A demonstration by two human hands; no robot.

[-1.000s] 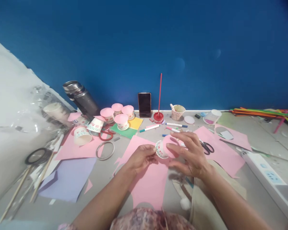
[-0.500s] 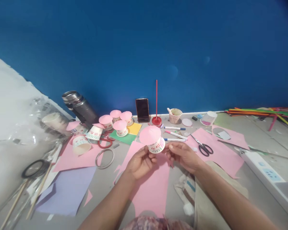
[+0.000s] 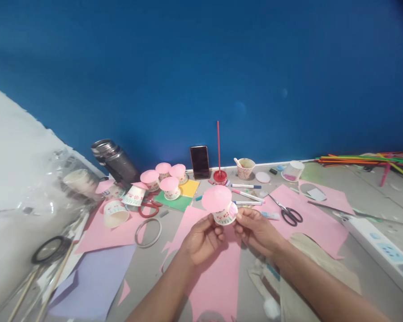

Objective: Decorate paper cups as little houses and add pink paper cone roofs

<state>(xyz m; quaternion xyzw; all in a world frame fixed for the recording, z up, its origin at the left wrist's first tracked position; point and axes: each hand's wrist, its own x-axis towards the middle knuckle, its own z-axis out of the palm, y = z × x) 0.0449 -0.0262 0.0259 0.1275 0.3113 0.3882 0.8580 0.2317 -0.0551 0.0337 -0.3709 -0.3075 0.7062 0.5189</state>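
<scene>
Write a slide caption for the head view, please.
Left hand and right hand hold a pink-topped paper cup above pink paper.

Looks like a handicraft workspace, laid out on a grey tabletop (image 3: 143, 266) against a blue wall (image 3: 201, 67). Points to papercraft through cut sheets of pink paper (image 3: 221, 275), black-handled scissors (image 3: 284, 208), capped felt-tip markers (image 3: 246, 186) and decorated paper cups (image 3: 223, 216) topped with pink discs (image 3: 216, 198), plus a bundle of thin coloured craft sticks (image 3: 349, 159) at the far right. Feels improvised rather than industrial, given a vacuum flask (image 3: 120, 164), an upright smartphone (image 3: 199, 162) and a white power strip (image 3: 372, 241) close by. Cannot be told whether home, classroom or studio.
</scene>
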